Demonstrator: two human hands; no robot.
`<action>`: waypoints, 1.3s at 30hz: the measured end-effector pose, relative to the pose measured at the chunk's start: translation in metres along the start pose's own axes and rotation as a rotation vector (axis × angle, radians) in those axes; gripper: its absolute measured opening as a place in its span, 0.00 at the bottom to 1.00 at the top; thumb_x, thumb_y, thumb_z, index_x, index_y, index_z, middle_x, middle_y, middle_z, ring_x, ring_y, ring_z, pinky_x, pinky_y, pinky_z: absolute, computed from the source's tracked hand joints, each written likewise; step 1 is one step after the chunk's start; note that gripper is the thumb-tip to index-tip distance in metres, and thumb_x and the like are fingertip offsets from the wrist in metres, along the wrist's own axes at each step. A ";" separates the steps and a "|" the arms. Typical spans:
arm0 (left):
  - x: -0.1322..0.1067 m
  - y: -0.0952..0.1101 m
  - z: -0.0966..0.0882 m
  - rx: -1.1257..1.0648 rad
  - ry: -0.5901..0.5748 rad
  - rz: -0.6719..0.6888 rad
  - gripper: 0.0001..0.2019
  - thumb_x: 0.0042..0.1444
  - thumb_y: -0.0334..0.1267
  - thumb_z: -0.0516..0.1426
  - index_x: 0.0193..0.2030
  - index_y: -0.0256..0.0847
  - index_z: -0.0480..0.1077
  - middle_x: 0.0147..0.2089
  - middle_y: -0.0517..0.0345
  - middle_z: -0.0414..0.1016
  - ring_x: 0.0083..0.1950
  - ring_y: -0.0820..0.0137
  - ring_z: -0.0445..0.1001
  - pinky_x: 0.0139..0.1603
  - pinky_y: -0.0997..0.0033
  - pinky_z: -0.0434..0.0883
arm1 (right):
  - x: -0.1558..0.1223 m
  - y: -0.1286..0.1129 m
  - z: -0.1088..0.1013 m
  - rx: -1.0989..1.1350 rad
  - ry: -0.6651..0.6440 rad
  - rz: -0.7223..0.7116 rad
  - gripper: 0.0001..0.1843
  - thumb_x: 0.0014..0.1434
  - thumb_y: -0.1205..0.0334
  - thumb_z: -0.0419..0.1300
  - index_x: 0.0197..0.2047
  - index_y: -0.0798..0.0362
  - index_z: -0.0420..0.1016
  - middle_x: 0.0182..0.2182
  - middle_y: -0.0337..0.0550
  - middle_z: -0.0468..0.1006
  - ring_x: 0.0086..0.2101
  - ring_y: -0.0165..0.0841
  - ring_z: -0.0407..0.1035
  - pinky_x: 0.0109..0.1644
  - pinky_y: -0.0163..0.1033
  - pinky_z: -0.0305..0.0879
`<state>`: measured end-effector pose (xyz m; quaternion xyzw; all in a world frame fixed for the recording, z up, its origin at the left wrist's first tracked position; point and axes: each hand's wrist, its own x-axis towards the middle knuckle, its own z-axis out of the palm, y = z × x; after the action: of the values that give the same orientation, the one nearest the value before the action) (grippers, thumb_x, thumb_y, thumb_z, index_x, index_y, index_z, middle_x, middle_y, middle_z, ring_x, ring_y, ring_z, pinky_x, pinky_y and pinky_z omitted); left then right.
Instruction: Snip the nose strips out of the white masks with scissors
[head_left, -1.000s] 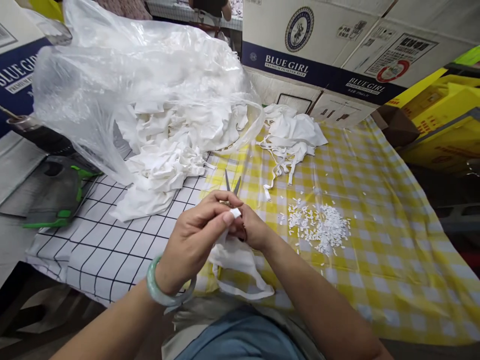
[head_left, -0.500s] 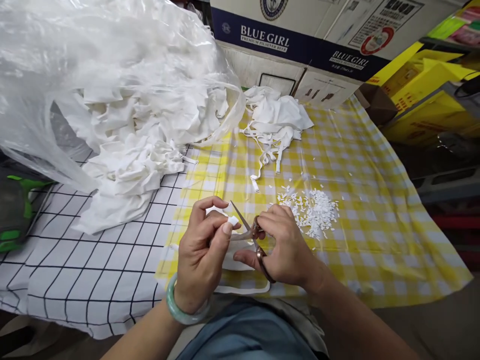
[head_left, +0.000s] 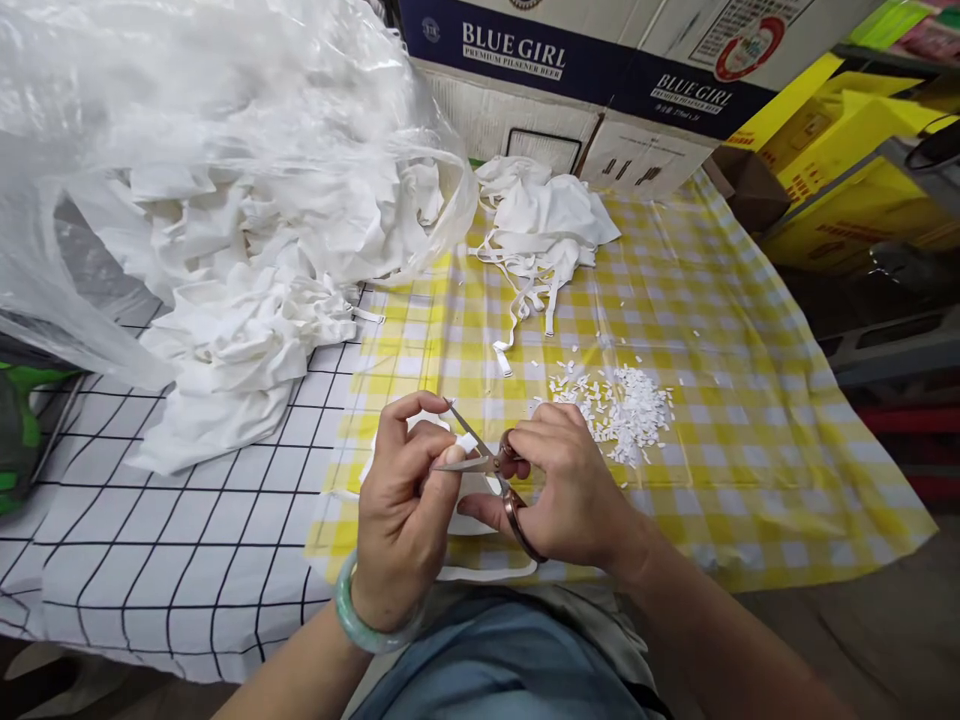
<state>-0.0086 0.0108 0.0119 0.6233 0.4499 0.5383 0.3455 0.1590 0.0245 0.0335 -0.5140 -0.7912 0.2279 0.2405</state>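
Note:
My left hand (head_left: pixel 405 500), with a green bangle on its wrist, pinches the end of a white fabric piece (head_left: pixel 469 515) that lies at the table's front edge. My right hand (head_left: pixel 570 485) grips a pair of scissors (head_left: pixel 487 465) with its fingers through the handles. The blades are apart and point left at the pinched fabric tip. A heap of small white cut scraps (head_left: pixel 626 405) lies on the yellow checked cloth (head_left: pixel 750 440) just right of my hands.
A clear plastic bag (head_left: pixel 187 130) spills white fabric pieces over a black-and-white grid cloth (head_left: pixel 150 540) at the left. A smaller pile of white fabric with straps (head_left: pixel 544 225) sits at the back. Blue Girl cartons (head_left: pixel 600 80) line the rear, yellow boxes (head_left: pixel 847 190) the right.
The scissors have swung from pointing away to pointing left at the fabric tip, blades apart. Both hands have settled lower, near the table's front edge. The view has tilted down.

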 end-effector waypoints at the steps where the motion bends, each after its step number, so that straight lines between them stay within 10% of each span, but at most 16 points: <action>1: 0.000 0.000 0.000 -0.010 -0.001 -0.008 0.10 0.65 0.27 0.53 0.35 0.42 0.72 0.34 0.56 0.69 0.57 0.65 0.64 0.57 0.62 0.65 | 0.000 0.001 0.000 0.018 0.007 0.011 0.26 0.48 0.45 0.70 0.21 0.52 0.61 0.19 0.35 0.67 0.27 0.30 0.58 0.40 0.41 0.52; 8: 0.000 0.016 -0.017 -0.027 -0.035 -0.198 0.06 0.64 0.33 0.57 0.38 0.43 0.76 0.47 0.53 0.66 0.55 0.67 0.65 0.55 0.71 0.66 | 0.008 0.007 0.029 0.567 0.044 0.099 0.13 0.55 0.59 0.67 0.42 0.52 0.74 0.40 0.43 0.77 0.41 0.34 0.70 0.48 0.39 0.65; 15: -0.001 0.022 -0.074 -0.280 -0.341 -0.744 0.13 0.65 0.45 0.56 0.37 0.41 0.77 0.24 0.62 0.57 0.23 0.77 0.54 0.21 0.77 0.56 | 0.045 0.002 0.041 0.957 -0.088 0.218 0.06 0.49 0.63 0.63 0.30 0.53 0.70 0.27 0.35 0.70 0.29 0.28 0.64 0.34 0.33 0.61; 21: 0.009 0.037 -0.062 -0.095 -0.272 -0.210 0.09 0.63 0.34 0.58 0.33 0.41 0.79 0.49 0.48 0.71 0.57 0.61 0.68 0.57 0.65 0.67 | 0.061 -0.011 0.056 1.160 -0.330 0.312 0.10 0.44 0.61 0.66 0.28 0.53 0.68 0.23 0.33 0.68 0.24 0.26 0.60 0.28 0.32 0.56; 25: 0.013 0.032 -0.040 -0.352 -0.163 -0.297 0.12 0.65 0.36 0.55 0.31 0.41 0.77 0.40 0.50 0.72 0.53 0.61 0.70 0.44 0.68 0.71 | 0.046 -0.015 0.077 1.229 -0.432 0.322 0.17 0.47 0.51 0.67 0.27 0.51 0.64 0.22 0.32 0.64 0.24 0.26 0.57 0.27 0.33 0.54; 32: -0.003 0.010 -0.025 -0.272 0.060 -0.270 0.10 0.65 0.36 0.56 0.36 0.43 0.79 0.41 0.51 0.70 0.57 0.61 0.66 0.53 0.65 0.68 | 0.008 0.014 0.031 0.547 -0.173 0.157 0.20 0.56 0.43 0.64 0.37 0.52 0.70 0.35 0.42 0.71 0.39 0.37 0.63 0.46 0.43 0.60; 39: -0.012 0.001 -0.011 -0.156 0.029 -0.156 0.10 0.65 0.33 0.55 0.38 0.45 0.78 0.36 0.53 0.74 0.59 0.60 0.63 0.60 0.57 0.63 | -0.012 -0.001 0.011 0.098 -0.116 -0.016 0.25 0.50 0.39 0.68 0.25 0.52 0.67 0.23 0.39 0.70 0.31 0.34 0.58 0.40 0.42 0.51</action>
<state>-0.0194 -0.0016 0.0105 0.5499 0.4586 0.5520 0.4272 0.1558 0.0114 0.0239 -0.4813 -0.7958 0.2936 0.2209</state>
